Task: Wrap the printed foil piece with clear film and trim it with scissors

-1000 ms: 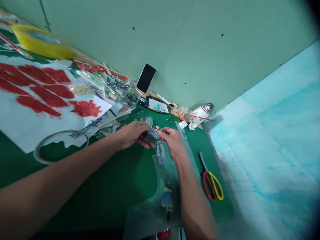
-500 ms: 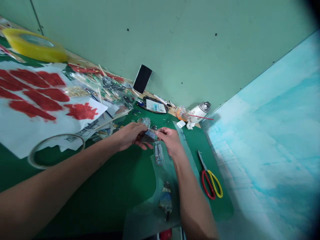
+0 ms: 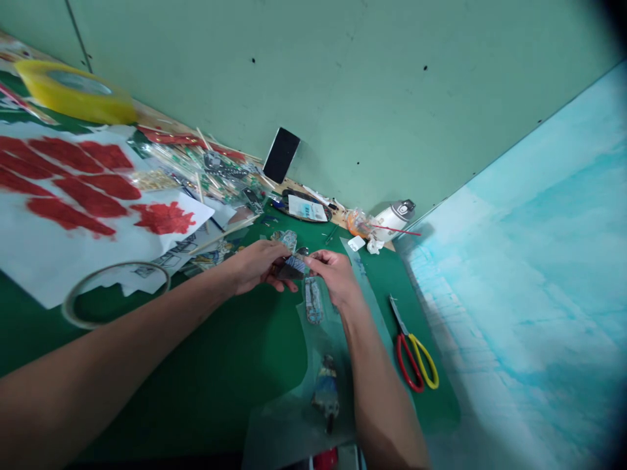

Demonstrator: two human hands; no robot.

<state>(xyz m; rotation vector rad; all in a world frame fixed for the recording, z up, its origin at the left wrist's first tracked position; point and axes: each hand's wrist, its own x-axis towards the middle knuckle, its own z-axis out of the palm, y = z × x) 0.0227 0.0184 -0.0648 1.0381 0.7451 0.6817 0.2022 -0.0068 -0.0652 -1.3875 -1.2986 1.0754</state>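
Note:
Between both hands is a small flat dark piece with a blue-white pattern [image 3: 294, 264], partly hidden by fingers. My left hand [image 3: 262, 264] pinches its left side, and my right hand [image 3: 332, 267] pinches its upper right edge between thumb and fingers. Just below the hands lies an oblong patterned cutout [image 3: 313, 300] on a clear plastic sheet [image 3: 287, 431]. Closer to me on that sheet rests a blue and brown figure-shaped cutout [image 3: 326, 391]. Another patterned cutout [image 3: 285, 240] shows behind my left hand.
Scissors [image 3: 414, 356] with red and yellow handles lie to the right. A tape ring [image 3: 73, 313], red-painted paper [image 3: 112, 241] and a yellow tape roll [image 3: 98, 104] are at left. Along the wall stand a phone [image 3: 281, 155] and a white can [image 3: 394, 219].
The whole view has shifted slightly, so things sit a little further right. Both hands keep their hold on the small patterned piece, with hardly any movement.

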